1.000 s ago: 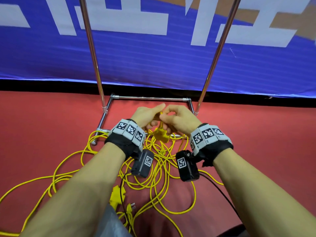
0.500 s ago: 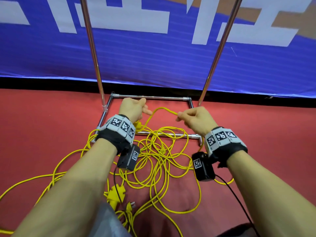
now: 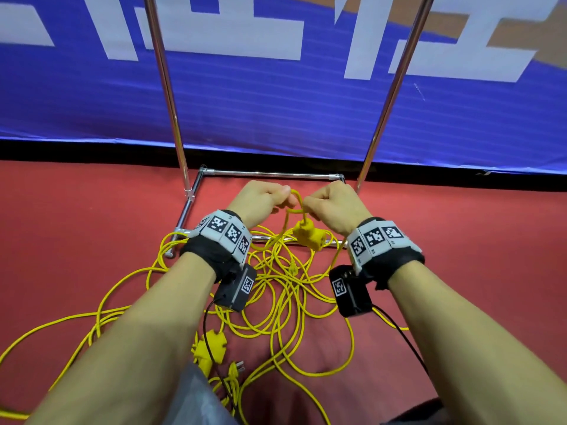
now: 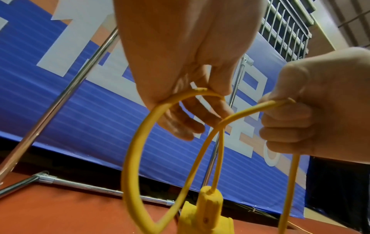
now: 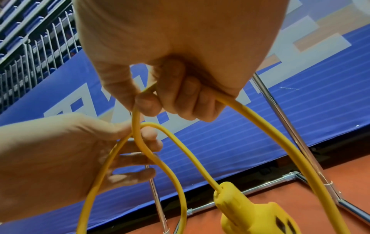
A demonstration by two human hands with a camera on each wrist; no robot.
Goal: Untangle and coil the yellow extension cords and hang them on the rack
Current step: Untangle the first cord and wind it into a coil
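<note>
My left hand (image 3: 280, 194) and right hand (image 3: 310, 207) are close together above the floor, in front of the rack base. Both hold the same yellow extension cord (image 3: 295, 200), which makes a small loop between them. In the left wrist view the left hand (image 4: 202, 95) pinches the cord (image 4: 136, 134) at the loop's top. The right hand (image 5: 176, 101) has its fingers curled round the cord (image 5: 260, 125). The cord's yellow socket end (image 3: 308, 237) hangs just below the hands. The rest of the cords lie in a tangle (image 3: 276, 296) on the red floor.
The chrome rack stands just ahead: two uprights (image 3: 167, 87) (image 3: 395, 81) and a rectangular base frame (image 3: 270, 174) on the floor. A blue banner wall (image 3: 276, 111) is behind it. Another yellow socket (image 3: 211, 348) and a plug (image 3: 236, 368) lie near my knees.
Half a second ago my hands were apart with the cord stretched between them. They have come together again, folding the cord into a small loop, with the socket end hanging beneath.
</note>
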